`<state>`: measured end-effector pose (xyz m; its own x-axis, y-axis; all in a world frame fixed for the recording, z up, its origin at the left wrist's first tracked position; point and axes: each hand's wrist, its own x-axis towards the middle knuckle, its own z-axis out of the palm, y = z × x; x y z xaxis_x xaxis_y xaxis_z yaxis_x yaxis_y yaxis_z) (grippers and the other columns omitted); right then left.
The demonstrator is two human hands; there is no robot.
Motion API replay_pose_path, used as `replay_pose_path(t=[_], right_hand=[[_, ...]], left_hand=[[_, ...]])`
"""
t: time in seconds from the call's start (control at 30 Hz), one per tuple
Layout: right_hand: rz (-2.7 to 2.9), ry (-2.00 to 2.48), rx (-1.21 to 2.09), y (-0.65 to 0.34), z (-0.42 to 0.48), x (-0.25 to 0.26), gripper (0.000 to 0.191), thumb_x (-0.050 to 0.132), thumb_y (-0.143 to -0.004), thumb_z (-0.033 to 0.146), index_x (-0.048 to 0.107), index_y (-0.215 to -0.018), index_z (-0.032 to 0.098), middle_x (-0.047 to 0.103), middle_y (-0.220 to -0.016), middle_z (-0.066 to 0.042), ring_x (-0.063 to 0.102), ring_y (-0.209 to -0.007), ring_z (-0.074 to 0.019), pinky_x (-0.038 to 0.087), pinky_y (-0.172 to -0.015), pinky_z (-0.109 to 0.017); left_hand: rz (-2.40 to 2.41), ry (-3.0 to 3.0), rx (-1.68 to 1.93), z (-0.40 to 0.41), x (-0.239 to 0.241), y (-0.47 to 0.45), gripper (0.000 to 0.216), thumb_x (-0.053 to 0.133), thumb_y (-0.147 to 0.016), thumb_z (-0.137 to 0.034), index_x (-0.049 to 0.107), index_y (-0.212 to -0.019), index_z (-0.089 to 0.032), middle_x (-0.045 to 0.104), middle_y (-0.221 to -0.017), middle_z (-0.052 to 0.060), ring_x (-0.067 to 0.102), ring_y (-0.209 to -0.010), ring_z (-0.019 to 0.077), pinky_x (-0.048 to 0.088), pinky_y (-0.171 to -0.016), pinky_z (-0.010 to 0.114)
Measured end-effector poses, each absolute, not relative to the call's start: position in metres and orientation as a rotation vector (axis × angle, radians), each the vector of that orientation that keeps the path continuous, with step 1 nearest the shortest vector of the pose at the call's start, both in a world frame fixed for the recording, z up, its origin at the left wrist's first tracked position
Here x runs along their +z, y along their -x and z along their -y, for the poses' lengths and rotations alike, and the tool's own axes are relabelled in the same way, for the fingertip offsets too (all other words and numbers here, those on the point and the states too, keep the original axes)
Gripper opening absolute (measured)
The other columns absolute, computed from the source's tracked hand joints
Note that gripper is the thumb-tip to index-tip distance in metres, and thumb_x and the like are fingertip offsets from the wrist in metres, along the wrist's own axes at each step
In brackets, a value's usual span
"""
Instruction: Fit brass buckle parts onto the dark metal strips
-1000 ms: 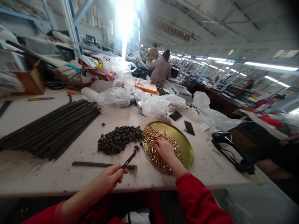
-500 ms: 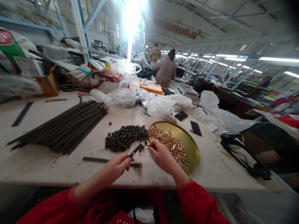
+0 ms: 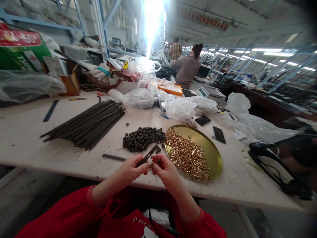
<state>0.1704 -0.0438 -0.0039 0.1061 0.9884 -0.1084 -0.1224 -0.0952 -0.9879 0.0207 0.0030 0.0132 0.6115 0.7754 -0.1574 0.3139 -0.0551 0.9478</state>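
Observation:
My left hand [image 3: 132, 170] pinches the near end of a thin dark strap [image 3: 148, 154] that slants up and to the right. My right hand [image 3: 164, 168] is closed right beside it, its fingertips meeting the left hand's over the strap's end; whatever small piece it holds is hidden by the fingers. Both hands hover at the table's near edge. Just beyond them lies a heap of small dark loops [image 3: 143, 138], and to the right a round gold tray [image 3: 213, 152] holds several shiny gold clasps [image 3: 188, 154].
A bundle of long dark straps [image 3: 89, 124] lies at the left, one loose strap [image 3: 114, 157] nearer. Plastic bags [image 3: 183, 107], two phones [image 3: 219, 134] and black headphones [image 3: 279, 165] sit on the white table [image 3: 37, 148]. Other people [image 3: 187, 67] work farther back.
My right hand left the gold tray and came over to meet my left hand at the strap's end. The view shifted, so everything sits more to the right.

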Motion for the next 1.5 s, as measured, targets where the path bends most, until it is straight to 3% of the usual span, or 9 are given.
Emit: replay_pose_path(t=[0.17, 0.37, 0.63, 0.9, 1.2, 1.5], right_hand=[[0.856, 1.172, 1.234, -0.162, 0.052, -0.003, 0.032, 0.066, -0.069, 0.029, 0.055, -0.097, 0.02, 0.06, -0.086, 0.0, 0.055, -0.063, -0.0097, 0.045, -0.06, -0.024], [0.835, 1.174, 1.205, -0.154, 0.056, -0.017, 0.023, 0.065, -0.072, 0.033, 0.059, -0.089, 0.018, 0.062, -0.073, 0.0, 0.055, -0.062, -0.0111, 0.045, -0.061, -0.024], [0.744, 1.13, 1.257, -0.15, 0.052, -0.027, 0.031, 0.063, -0.075, 0.036, 0.064, -0.098, 0.016, 0.067, -0.094, -0.007, 0.059, -0.085, -0.0187, 0.048, -0.075, -0.031], [0.447, 0.893, 1.437, -0.146, 0.058, -0.012, 0.025, 0.067, -0.069, 0.02, 0.066, -0.095, 0.018, 0.07, -0.093, -0.002, 0.062, -0.086, -0.0129, 0.047, -0.083, -0.025], [0.26, 0.947, 1.419, -0.144, 0.059, -0.02, 0.038, 0.073, -0.065, 0.026, 0.06, -0.099, 0.017, 0.071, -0.094, -0.006, 0.066, -0.087, -0.0153, 0.05, -0.081, -0.029], [0.32, 0.949, 1.344, -0.135, 0.061, -0.027, 0.027, 0.069, -0.069, 0.03, 0.061, -0.092, 0.018, 0.069, -0.089, -0.002, 0.064, -0.085, -0.0137, 0.048, -0.084, -0.028]], left_hand=[[-0.955, -1.675, 0.503, -0.003, 0.011, -0.023, 0.026, 0.047, -0.08, -0.039, 0.055, -0.071, -0.016, 0.054, -0.063, -0.003, 0.048, -0.061, 0.0131, 0.037, -0.057, 0.023], [-1.103, -1.876, 0.507, -0.002, 0.012, -0.021, 0.022, 0.048, -0.079, -0.038, 0.049, -0.068, -0.018, 0.053, -0.064, -0.002, 0.048, -0.06, 0.0147, 0.034, -0.055, 0.024], [-1.08, -2.027, 0.438, 0.002, 0.009, -0.027, 0.02, 0.045, -0.084, -0.032, 0.058, -0.083, -0.016, 0.063, -0.083, 0.006, 0.056, -0.078, 0.0205, 0.04, -0.068, 0.028], [-1.118, -2.035, 0.481, 0.002, 0.009, -0.026, 0.017, 0.047, -0.083, -0.03, 0.057, -0.078, -0.017, 0.063, -0.079, 0.004, 0.056, -0.073, 0.0192, 0.04, -0.064, 0.027], [-1.162, -1.995, 0.504, 0.0, 0.004, -0.021, 0.016, 0.049, -0.079, -0.033, 0.052, -0.072, -0.018, 0.061, -0.071, 0.002, 0.056, -0.067, 0.0182, 0.04, -0.06, 0.026], [-1.149, -1.923, 0.462, 0.002, -0.002, -0.028, 0.023, 0.048, -0.079, -0.037, 0.058, -0.077, -0.016, 0.061, -0.071, 0.001, 0.055, -0.068, 0.0186, 0.039, -0.06, 0.026]])
